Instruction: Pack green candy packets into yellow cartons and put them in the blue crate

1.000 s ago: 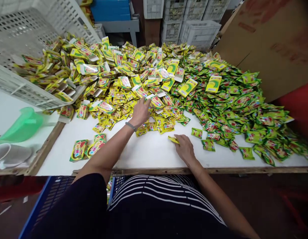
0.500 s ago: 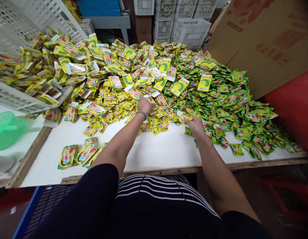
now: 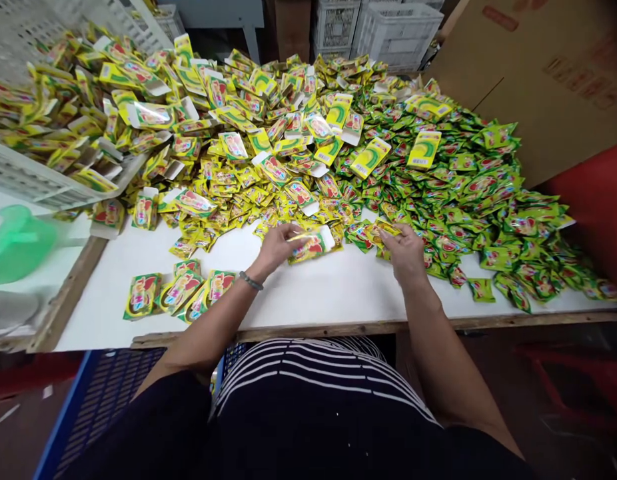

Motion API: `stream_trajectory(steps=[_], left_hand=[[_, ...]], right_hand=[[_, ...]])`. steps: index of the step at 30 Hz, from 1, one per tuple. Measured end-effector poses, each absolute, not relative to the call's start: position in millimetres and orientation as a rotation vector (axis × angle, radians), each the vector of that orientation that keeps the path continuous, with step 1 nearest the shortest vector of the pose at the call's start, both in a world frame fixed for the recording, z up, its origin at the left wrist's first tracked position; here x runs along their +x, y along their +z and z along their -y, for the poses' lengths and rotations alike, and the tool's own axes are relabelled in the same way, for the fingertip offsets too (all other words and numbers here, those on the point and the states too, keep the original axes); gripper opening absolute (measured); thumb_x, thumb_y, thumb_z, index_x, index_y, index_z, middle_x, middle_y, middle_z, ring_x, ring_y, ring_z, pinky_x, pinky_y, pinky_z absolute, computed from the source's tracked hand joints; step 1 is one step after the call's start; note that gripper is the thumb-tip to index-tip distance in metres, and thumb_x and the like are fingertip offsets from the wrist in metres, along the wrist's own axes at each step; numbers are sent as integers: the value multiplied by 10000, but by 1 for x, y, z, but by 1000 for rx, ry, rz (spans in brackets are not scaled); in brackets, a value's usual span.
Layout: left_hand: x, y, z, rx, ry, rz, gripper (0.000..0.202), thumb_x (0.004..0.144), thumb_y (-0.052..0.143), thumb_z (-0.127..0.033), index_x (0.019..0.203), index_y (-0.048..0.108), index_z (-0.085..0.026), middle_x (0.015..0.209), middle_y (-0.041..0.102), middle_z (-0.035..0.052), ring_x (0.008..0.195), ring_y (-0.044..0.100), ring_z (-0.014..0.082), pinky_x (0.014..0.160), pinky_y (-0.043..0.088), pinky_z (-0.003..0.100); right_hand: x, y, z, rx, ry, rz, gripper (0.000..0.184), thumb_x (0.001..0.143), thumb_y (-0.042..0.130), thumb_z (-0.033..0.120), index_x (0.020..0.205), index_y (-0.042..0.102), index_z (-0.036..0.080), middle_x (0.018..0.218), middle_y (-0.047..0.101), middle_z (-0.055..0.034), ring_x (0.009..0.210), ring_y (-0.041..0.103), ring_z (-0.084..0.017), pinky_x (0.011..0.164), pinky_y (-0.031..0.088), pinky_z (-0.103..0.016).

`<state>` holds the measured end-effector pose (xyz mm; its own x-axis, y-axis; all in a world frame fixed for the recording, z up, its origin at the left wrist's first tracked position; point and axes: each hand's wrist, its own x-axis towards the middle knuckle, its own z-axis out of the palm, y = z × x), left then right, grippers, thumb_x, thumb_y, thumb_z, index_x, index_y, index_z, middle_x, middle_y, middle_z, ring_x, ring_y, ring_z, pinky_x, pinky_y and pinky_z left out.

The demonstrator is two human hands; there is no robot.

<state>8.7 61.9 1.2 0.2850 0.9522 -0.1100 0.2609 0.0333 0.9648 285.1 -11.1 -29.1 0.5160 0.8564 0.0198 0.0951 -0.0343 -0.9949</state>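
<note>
My left hand, with a beaded bracelet at the wrist, is closed on a small yellow and green box whose white end flap stands open at its right. My right hand pinches a yellow packet at the near edge of the heap. Yellow packets lie in a pile beyond my left hand. Green packets are heaped beyond and to the right of my right hand. Open-ended boxes lie scattered over both piles.
A white crate on its side spills boxes at the left. Several boxes lie near the front edge. A green plastic container sits far left. A large carton and a red surface border the right side.
My left hand has drawn back toward me from the pile, bringing a box with it. My right hand stays near the same spot with the yellow packet. The view has tilted down slightly.
</note>
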Motion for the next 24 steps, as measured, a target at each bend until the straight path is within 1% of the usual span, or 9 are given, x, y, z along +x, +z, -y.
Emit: stream_trajectory(steps=[1,3,7,10,13,17,21,24], left_hand=[[8,0,-51,1429,743,-1141,418,595,815,-438,849,684,-134,708,648,18,636,566,132,613,441,264],[9,0,-35,1379,682,-1055,438,573,830,-451,842,702,-129,756,679,37,683,595,143,653,467,277],[7,0,-22,1356,718,-1026,399,585,837,-416,861,739,-145,857,712,58,760,623,150,720,491,285],[3,-5,-21,1279,735,-1032,378,597,832,-422,851,756,-153,846,718,53,724,614,136,703,483,275],[0,-13,-20,1164,753,-1037,405,568,847,-435,848,762,-155,809,716,37,668,589,118,657,462,260],[1,-17,-17,1090,810,-1052,431,532,870,-423,864,767,-167,848,731,33,710,608,127,710,483,267],[0,-12,-15,1103,665,-996,471,523,884,-403,914,771,-164,893,749,54,780,643,159,766,504,293],[-1,-13,-14,1085,530,-958,507,501,899,-377,926,764,-135,897,752,73,770,659,171,755,508,307]], right_hand=[[280,-23,14,-1479,768,861,453,629,722,514,905,492,237,552,425,102,493,400,-102,531,367,-247],[268,-12,20,-1459,815,961,394,651,715,486,885,517,237,567,454,91,510,417,-103,549,369,-248],[248,9,28,-1545,890,1390,228,734,658,414,846,583,230,580,469,61,554,425,-121,568,342,-259],[244,20,31,-1648,830,1625,157,770,617,366,839,596,226,593,466,43,584,404,-135,583,323,-271],[247,25,29,-1682,843,1694,148,790,581,360,856,589,228,609,470,31,619,406,-152,603,328,-278],[249,25,24,-1656,876,1764,143,790,580,354,853,599,228,635,483,27,643,421,-154,622,342,-275],[240,24,20,-1605,937,1758,146,797,578,363,838,609,227,612,446,42,608,398,-135,593,321,-261],[232,23,19,-1597,1009,1746,156,801,577,370,840,609,223,574,383,60,568,359,-123,568,297,-256]])
